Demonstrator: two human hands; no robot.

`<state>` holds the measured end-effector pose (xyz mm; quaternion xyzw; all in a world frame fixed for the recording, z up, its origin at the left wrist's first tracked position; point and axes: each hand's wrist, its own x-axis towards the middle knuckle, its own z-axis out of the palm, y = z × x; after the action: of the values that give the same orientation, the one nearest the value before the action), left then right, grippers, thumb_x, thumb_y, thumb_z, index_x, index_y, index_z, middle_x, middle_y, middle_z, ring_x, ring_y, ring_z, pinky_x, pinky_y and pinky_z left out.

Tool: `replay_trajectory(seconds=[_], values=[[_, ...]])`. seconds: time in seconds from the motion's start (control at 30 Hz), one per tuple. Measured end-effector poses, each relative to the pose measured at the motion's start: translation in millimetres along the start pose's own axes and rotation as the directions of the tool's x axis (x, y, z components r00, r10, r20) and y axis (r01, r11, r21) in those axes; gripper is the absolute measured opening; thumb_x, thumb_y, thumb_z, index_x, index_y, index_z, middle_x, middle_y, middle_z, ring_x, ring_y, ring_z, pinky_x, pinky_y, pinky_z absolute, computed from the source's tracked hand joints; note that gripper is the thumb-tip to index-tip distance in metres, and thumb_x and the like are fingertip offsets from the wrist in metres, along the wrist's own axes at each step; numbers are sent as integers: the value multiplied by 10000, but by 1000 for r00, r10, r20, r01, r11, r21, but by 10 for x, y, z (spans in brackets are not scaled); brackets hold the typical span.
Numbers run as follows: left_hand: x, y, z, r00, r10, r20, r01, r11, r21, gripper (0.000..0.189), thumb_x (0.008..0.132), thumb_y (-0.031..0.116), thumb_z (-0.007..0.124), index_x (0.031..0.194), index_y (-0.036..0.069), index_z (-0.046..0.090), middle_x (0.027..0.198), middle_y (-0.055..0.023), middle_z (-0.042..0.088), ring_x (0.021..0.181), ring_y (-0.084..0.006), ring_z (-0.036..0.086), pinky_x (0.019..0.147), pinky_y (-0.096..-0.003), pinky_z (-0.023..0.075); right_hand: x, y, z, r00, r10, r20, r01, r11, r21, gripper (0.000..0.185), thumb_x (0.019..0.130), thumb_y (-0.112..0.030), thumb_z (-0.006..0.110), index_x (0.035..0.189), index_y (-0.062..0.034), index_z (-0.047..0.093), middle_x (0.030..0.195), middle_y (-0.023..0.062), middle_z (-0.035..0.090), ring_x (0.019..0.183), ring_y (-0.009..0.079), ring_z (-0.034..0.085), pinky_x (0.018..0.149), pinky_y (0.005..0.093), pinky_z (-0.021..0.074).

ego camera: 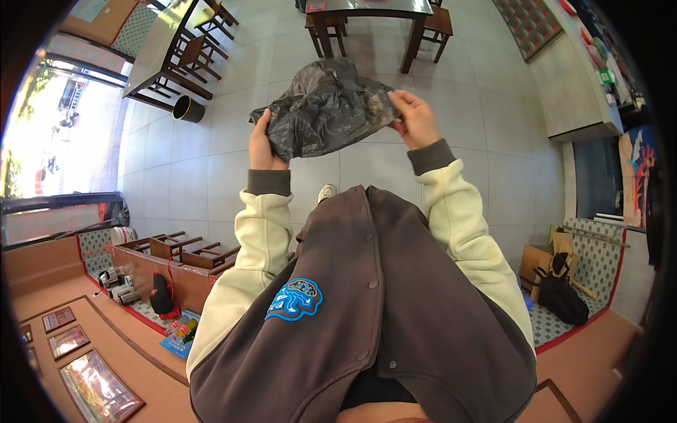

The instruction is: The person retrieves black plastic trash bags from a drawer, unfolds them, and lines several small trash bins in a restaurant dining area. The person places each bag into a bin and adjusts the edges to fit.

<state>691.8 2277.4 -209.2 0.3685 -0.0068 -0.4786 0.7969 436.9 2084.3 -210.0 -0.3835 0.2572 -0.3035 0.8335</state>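
Observation:
A crumpled black plastic bag is spread between my two hands, above the tiled floor. My left hand grips its left edge, thumb on top; the fingers behind the plastic are hidden. At the bag's right end, my right hand pinches the edge between thumb and fingers. The bag's lower edge curves down from one hand to the other. Whether its mouth is spread apart, I cannot tell. Off to the left, a black waste bin with a yellow rim stands on the floor near a table leg.
A dark wooden table with stools is ahead. Another long table with stools stands at the left. A pale counter lines the right side. Behind me are a backpack and a brown table.

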Motion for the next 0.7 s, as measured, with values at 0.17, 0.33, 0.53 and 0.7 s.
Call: replay_trajectory(seconds=[0.17,0.33,0.53,0.7], values=[[-276,238,269,994,80,-78,-71,991,114,257,1014,247,620,1112,13,655,1081,-124,722,915,-256,717,827,-397,598,-159,-500,-341,984,-147,-97,156,984,87,147,1030,-207,615,1017,-66,652,944,33,709,816,143,687,711,324,572],[-267,340,79,997,67,28,-71,982,176,305,1025,293,617,1115,3,652,1064,-125,717,900,-243,716,802,-372,598,-426,-774,-221,950,-253,-180,272,959,86,143,1025,-212,628,985,-75,639,939,39,708,822,152,684,752,311,562],[-434,462,336,996,89,19,-91,983,156,323,1032,306,615,1108,-6,652,1056,-130,718,889,-222,712,788,-358,595,-536,-976,-285,905,-346,-249,361,933,16,176,1022,-231,645,993,-58,656,962,58,715,852,155,686,773,312,558],[-527,516,381,989,119,87,-123,991,44,222,1038,244,606,1051,28,654,987,-64,708,863,-175,684,781,-324,570,-628,-1083,-394,872,-378,-312,389,921,-29,155,1014,-230,656,1002,-76,666,923,10,699,789,104,646,711,261,520]])
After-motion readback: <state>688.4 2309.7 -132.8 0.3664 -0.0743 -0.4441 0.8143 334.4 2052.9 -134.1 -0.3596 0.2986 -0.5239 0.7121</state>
